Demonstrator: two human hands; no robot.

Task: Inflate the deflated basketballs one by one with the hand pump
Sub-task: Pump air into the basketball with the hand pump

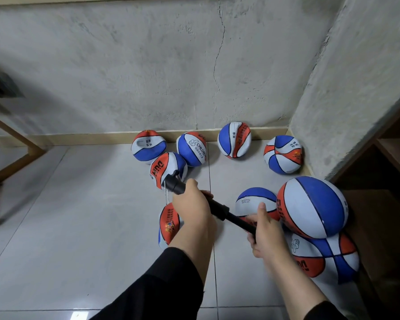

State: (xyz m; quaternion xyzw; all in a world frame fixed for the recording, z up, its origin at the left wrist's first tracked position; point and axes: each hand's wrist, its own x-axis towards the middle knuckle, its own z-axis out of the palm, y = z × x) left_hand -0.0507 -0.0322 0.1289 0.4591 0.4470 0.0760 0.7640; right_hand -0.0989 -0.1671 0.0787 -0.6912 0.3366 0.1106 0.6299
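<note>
My left hand (pixel 193 207) grips the barrel of a black hand pump (pixel 217 207), held slanted above the floor. My right hand (pixel 264 234) grips the pump's handle end, with the rod partly drawn out. A thin hose (pixel 166 197) hangs from the pump's head down to a flattened red, white and blue basketball (pixel 169 224) under my left wrist. A round, full basketball (pixel 312 207) sits at the right on top of another ball (pixel 328 259). Several sagging basketballs lie by the wall, the nearest of them (pixel 165 167) just behind the pump head.
A concrete wall (pixel 194 77) with a beige skirting closes the back, and a concrete pillar (pixel 346 88) stands at the right. A wooden shelf unit (pixel 395 158) is at the far right, a wooden frame (pixel 12 162) at the left. Grey floor tiles (pixel 79 227) spread out on the left.
</note>
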